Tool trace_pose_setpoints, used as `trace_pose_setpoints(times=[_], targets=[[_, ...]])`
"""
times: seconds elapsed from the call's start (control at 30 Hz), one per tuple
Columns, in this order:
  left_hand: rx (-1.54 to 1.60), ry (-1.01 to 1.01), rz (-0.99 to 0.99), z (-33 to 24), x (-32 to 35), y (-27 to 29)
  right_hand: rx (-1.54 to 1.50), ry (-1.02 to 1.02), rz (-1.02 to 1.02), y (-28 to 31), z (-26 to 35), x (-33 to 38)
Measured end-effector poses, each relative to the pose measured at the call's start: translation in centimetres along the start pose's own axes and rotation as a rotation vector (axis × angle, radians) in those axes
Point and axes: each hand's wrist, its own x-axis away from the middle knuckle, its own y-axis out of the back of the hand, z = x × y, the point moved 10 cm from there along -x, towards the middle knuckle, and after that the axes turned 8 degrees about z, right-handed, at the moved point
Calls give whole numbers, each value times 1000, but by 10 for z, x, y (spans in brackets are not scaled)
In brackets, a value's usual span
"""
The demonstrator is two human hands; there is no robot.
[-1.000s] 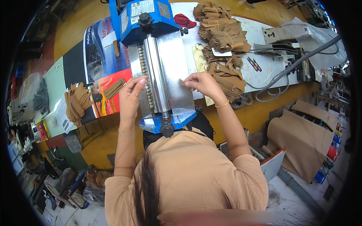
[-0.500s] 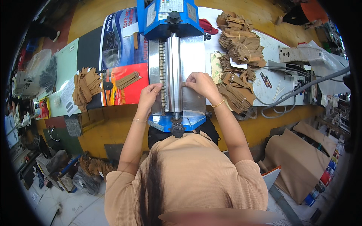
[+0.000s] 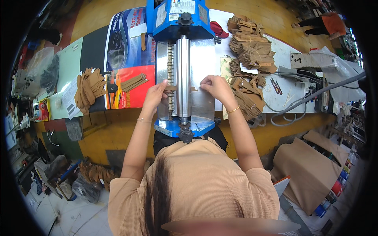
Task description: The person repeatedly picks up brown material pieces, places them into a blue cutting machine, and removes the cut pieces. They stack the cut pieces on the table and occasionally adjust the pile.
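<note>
A blue roller machine (image 3: 167, 126) with a shiny metal roller (image 3: 184, 78) and a ribbed shaft (image 3: 170, 67) stands in front of me. A narrow brown strip (image 3: 194, 89) passes under the roller, with a short end showing on its right and a longer part on its left. My left hand (image 3: 154, 96) pinches the left part beside the ribbed shaft. Over the metal plate to the right, my right hand (image 3: 219, 88) is just apart from the strip's right end, its fingers curled with a small gap between the tips.
Bundled brown pieces (image 3: 252, 51) are heaped right of the machine, near red-handled snips (image 3: 276, 86) and a grey cable (image 3: 315, 94). More brown pieces (image 3: 89, 88) lie left, beside a few strips (image 3: 134, 82) on a red-and-blue printed sheet (image 3: 136, 100). A person (image 3: 332, 24) stands far right.
More of the strip now shows on both sides of the roller. My right hand has moved right, away from its end; my left hand has risen slightly with the strip in its fingers.
</note>
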Motion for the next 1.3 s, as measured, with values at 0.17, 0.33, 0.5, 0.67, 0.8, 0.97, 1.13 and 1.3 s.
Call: trace_pose_setpoints(times=[0.17,0.33,0.5,0.67,0.8,0.97,1.13,1.3], targets=[[-23,-153,-40,-5,-4,22,-162,-123,-125,34,-49,31],[-40,-173,-55,-10,3,53,-13,-250,-353,72,-113,75],[-63,-163,-116,-21,25,82,72,-403,-441,73,-180,106],[-70,-268,-178,-47,40,115,246,-326,-582,68,-210,121],[-64,-275,-250,-65,36,137,261,-327,-628,61,-219,121],[-63,-376,-261,-78,26,155,249,-314,-589,52,-221,111],[-83,-275,-315,-31,-10,193,321,-315,-607,45,-222,110],[-171,-201,-418,31,-39,237,350,-357,-584,45,-218,107]])
